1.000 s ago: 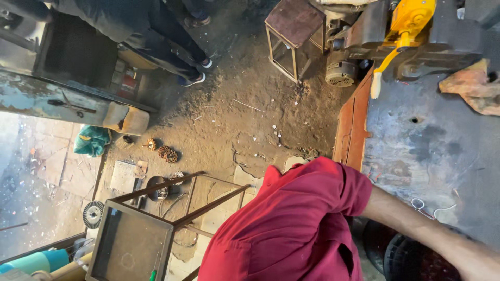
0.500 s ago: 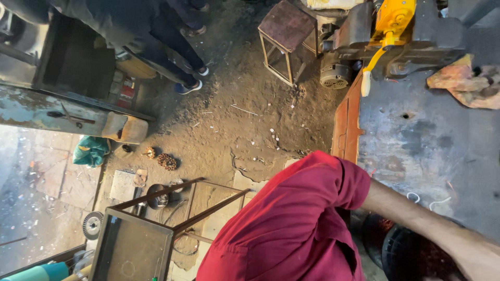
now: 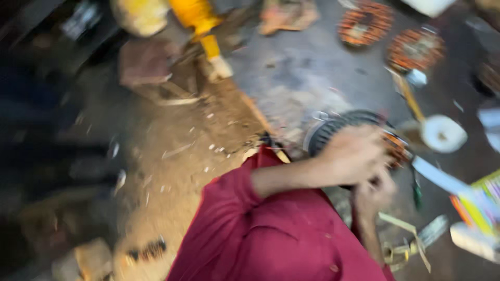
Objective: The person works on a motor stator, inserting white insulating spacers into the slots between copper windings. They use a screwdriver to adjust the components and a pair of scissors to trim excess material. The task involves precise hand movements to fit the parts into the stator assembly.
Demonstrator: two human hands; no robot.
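My view has swung from the dirt floor onto the grey tabletop [image 3: 312, 67]. My left hand [image 3: 354, 153] now grips the round dark ribbed motor stator [image 3: 333, 127] lying there; my right hand [image 3: 376, 193] curls just beneath, its hold too blurred to tell.

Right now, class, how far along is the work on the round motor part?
Done, seemingly: two copper-wound rings lie aside on the table. In hand: the left hand rests on the dark ribbed motor housing, the right hand at its copper end. What is left: the blur hides it.
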